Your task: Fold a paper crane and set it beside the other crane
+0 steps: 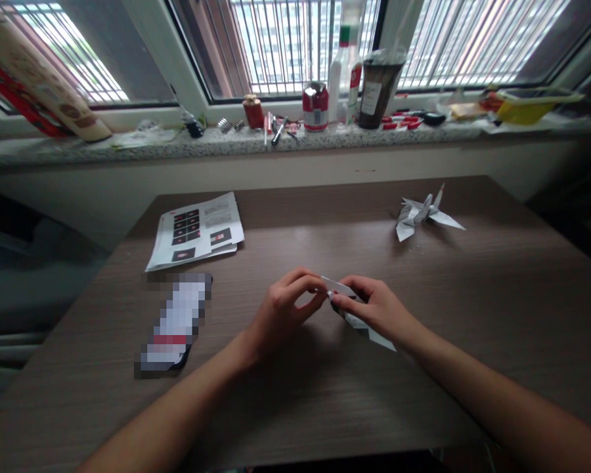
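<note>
Near the middle of the brown table, both hands are on a folded paper figure (357, 320), white with some dark print. The thumb and fingers of my left hand (295, 299) pinch its left tip. My right hand (374, 302) grips its body, thumb on the near side and fingers over the top. Pointed paper flaps stick out below the right palm, and part of the figure is hidden by the fingers. Farther back on the right stand folded paper cranes (423, 213), close together; their exact number is hard to make out.
At the left of the table (295, 407) lie printed sheets (211, 223) and a blurred-out phone (177, 322). Along the granite windowsill (152, 148) stand a red can (316, 106), a dark drink cup (378, 89), a glass bottle (341, 79), small tools and a yellow basket (529, 108).
</note>
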